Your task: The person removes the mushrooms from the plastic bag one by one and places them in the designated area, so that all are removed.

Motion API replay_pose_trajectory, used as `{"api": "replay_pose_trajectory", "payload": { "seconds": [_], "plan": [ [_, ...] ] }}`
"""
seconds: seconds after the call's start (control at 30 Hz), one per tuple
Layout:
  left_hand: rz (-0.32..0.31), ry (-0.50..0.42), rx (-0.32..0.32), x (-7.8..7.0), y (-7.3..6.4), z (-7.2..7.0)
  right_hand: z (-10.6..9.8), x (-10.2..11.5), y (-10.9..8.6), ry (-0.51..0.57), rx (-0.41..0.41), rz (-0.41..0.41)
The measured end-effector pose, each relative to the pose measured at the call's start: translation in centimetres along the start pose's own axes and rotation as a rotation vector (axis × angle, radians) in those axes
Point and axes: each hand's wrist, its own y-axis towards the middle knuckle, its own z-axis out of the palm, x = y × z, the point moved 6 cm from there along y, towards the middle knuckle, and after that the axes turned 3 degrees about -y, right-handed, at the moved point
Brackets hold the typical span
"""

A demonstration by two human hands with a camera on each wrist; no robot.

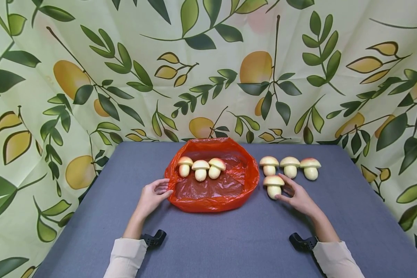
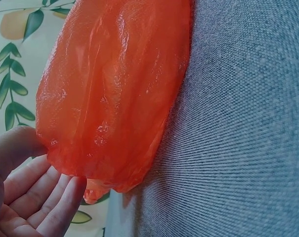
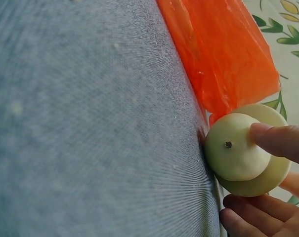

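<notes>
A red plastic bag (image 1: pixel 211 204) lies with its mouth wide, and three cream mushrooms (image 1: pixel 200 170) are inside it. At its left rim, my left hand (image 1: pixel 153 197) pinches the plastic between thumb and fingers; the left wrist view shows the bag's outer side (image 2: pixel 109 98) by the fingertips. To the right of the bag, my right hand (image 1: pixel 297 197) holds a mushroom (image 1: pixel 273 186) with a pale stem and a wider cap. In the right wrist view my thumb presses on the stem of this mushroom (image 3: pixel 235 153), and the other fingers are around the cap side.
Behind the held mushroom stand three more in a row: a left one (image 1: pixel 269 166), a middle one (image 1: pixel 290 166) and a red-tinged right one (image 1: pixel 310 168). Everything is on a grey cloth-covered table (image 1: pixel 222 247). A leaf-and-fruit patterned curtain (image 1: pixel 215 104) hangs behind.
</notes>
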Motion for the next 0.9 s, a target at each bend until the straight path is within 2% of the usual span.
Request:
{"api": "replay_pose_trajectory", "payload": {
  "seconds": [0.27,0.53,0.77,0.9],
  "plan": [
    [0.002,0.013,-0.013,0.1,0.0,-0.1,0.2,0.3,0.2,0.002,0.021,0.009],
    [0.013,-0.006,-0.006,-0.1,0.2,0.0,-0.5,0.4,-0.2,0.020,-0.029,0.016],
    [0.010,-0.017,0.001,-0.2,0.1,-0.1,-1.7,1.6,-0.7,-0.052,-0.080,0.057],
    [0.008,-0.011,0.007,0.0,0.0,-0.1,-2.5,2.3,-0.9,-0.042,-0.121,0.062]
  ]
}}
